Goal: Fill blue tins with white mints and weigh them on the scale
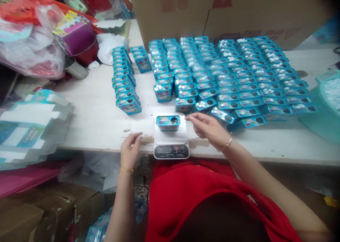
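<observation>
A blue box (168, 123) with a dark round hole in its top stands on the white platform of a kitchen scale (171, 139). The scale sits at the table's front edge, and its display is too blurred to read. My right hand (211, 128) is beside the platform's right rim, thumb and index finger pinched together; whatever is between them is too small to make out. To the left of the scale, my left hand (130, 150) rests by the table edge, fingers loosely bent and slightly apart, holding nothing.
Rows of similar blue boxes (228, 75) fill the table's back and right, many with white pellets on top. A shorter row (126, 82) stands left. A teal basin (316, 107) holds white pellets at right. Flattened cartons (32, 128) lie left; a large cardboard box (175, 18) stands behind.
</observation>
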`<state>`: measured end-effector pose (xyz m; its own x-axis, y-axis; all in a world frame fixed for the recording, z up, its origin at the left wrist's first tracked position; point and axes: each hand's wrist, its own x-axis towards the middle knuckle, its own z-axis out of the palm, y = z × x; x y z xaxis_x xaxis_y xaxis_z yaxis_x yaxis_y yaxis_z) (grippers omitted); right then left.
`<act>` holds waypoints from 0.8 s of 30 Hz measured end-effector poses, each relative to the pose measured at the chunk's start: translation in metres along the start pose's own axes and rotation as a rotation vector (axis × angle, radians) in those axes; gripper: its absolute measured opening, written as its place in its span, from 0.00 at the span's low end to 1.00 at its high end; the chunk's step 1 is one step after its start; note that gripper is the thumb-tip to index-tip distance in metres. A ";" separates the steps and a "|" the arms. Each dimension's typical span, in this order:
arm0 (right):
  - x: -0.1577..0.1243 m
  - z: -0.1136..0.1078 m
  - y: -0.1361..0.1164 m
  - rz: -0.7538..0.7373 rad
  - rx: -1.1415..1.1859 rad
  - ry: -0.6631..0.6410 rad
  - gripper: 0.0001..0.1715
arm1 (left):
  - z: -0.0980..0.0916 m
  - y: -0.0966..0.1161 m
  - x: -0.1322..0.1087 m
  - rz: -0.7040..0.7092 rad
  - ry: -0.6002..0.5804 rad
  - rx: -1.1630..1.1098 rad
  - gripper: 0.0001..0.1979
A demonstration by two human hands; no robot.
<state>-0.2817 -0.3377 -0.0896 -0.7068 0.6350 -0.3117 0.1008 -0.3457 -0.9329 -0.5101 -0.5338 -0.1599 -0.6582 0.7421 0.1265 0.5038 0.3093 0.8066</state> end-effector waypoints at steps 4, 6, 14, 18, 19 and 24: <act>-0.023 -0.028 0.052 0.268 0.229 0.089 0.24 | 0.002 0.004 0.004 0.022 -0.004 0.009 0.12; -0.031 -0.040 0.075 0.348 0.303 0.110 0.24 | 0.003 0.007 0.005 0.037 -0.007 0.013 0.12; -0.040 -0.055 0.099 0.297 0.433 0.073 0.14 | -0.002 0.027 0.011 0.132 -0.011 0.058 0.11; -0.041 -0.053 0.100 0.253 0.379 0.074 0.14 | -0.007 0.053 0.023 0.314 -0.012 0.106 0.11; -0.041 -0.052 0.100 0.243 0.368 0.079 0.14 | -0.006 0.061 0.027 0.382 -0.023 0.128 0.12; -0.043 -0.046 0.096 0.231 0.285 0.106 0.20 | 0.012 0.099 0.045 0.669 -0.233 0.396 0.33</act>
<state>-0.2092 -0.3666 -0.1741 -0.6102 0.5809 -0.5388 0.0392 -0.6571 -0.7528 -0.4829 -0.4621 -0.0813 -0.0363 0.9358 0.3507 0.9389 -0.0883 0.3327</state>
